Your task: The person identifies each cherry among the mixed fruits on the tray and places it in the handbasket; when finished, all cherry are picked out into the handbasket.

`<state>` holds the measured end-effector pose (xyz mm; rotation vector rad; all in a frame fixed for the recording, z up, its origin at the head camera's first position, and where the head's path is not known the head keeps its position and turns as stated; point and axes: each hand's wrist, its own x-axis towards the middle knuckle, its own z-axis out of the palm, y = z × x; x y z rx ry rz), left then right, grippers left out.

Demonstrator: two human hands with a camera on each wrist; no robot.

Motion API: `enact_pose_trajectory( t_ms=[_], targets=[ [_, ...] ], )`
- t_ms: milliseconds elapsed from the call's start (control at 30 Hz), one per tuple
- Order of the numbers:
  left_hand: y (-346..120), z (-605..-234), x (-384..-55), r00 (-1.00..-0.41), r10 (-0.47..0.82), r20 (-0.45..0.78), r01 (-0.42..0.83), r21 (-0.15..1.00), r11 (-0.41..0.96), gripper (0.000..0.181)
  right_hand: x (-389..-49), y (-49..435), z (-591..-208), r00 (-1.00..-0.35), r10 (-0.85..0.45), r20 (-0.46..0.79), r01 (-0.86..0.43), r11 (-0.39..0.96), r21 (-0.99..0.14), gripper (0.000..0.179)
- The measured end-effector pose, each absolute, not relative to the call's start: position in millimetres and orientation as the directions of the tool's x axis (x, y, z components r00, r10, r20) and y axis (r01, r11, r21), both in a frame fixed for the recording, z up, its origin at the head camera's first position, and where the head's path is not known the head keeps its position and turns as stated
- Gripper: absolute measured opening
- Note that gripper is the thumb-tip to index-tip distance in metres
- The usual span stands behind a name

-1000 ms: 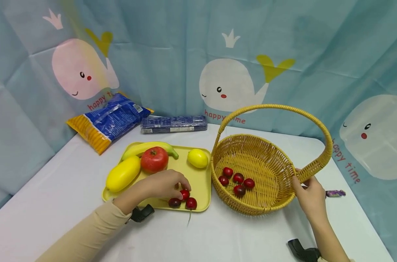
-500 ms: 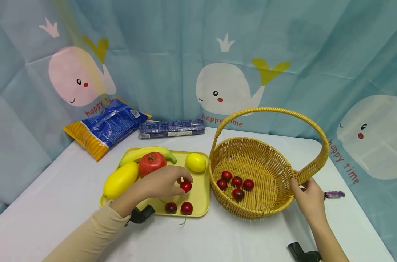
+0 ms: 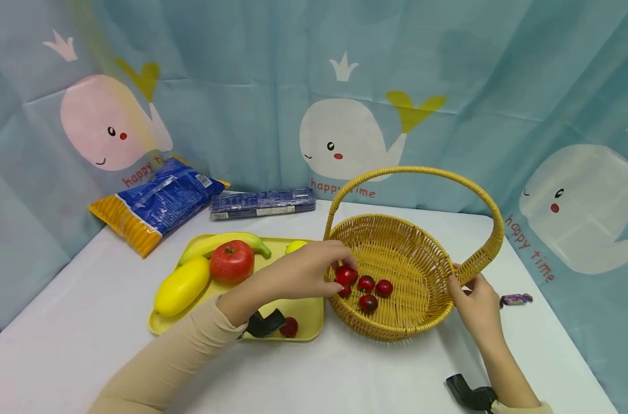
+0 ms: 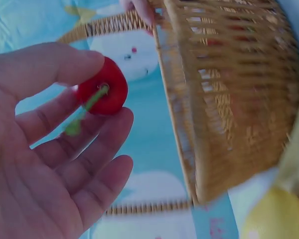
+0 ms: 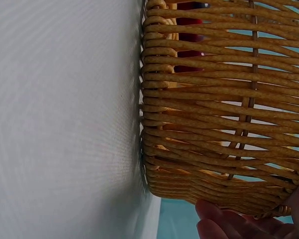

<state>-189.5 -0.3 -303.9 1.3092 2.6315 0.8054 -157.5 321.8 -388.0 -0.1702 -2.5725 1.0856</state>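
Pinching a smooth, round cherry [image 4: 115, 93] in my left hand [image 3: 314, 269], above the left of the wicker basket [image 3: 412, 282]! The left wrist view catches its green stem [image 4: 93, 100], hidden from the head view; my right hand [image 3: 477, 307] grips the basket.

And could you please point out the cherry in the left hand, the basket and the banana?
Held cherry [image 4: 114, 87]: left wrist view, skin beside the stem.
Basket [image 3: 404, 275]: head view, bare woven floor.
Banana [image 3: 213, 241]: head view, middle of its body.
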Motion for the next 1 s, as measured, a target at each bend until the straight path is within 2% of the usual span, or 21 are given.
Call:
enact_pose_trajectory(
  t_ms=[233, 600, 700, 1000],
  targets=[
    [46, -305, -202, -0.603, 0.793, 0.082, 0.738, 0.436, 0.516, 0.029, -162, 315, -386, -0.934, 0.217, 0.284, -0.048, 0.712, -0.701, 0.039],
    [100, -328, -198, -0.539, 0.835, -0.112, 0.812, 0.196, 0.550, 0.023, -159, 315, -387, -0.938, 0.221, 0.269, -0.037, 0.705, -0.709, 0.040],
    [107, -331, -194, -0.526, 0.838, -0.148, 0.821, 0.169, 0.545, 0.021, -158, 315, -386, -0.936, 0.224, 0.273, -0.036, 0.710, -0.703, 0.040],
    [122, -340, -194, -0.553, 0.789, -0.269, 0.780, 0.168, 0.603, 0.018, -155, 321, -386, -0.934, 0.245, 0.259, -0.008, 0.712, -0.702, 0.040]
  ],
)
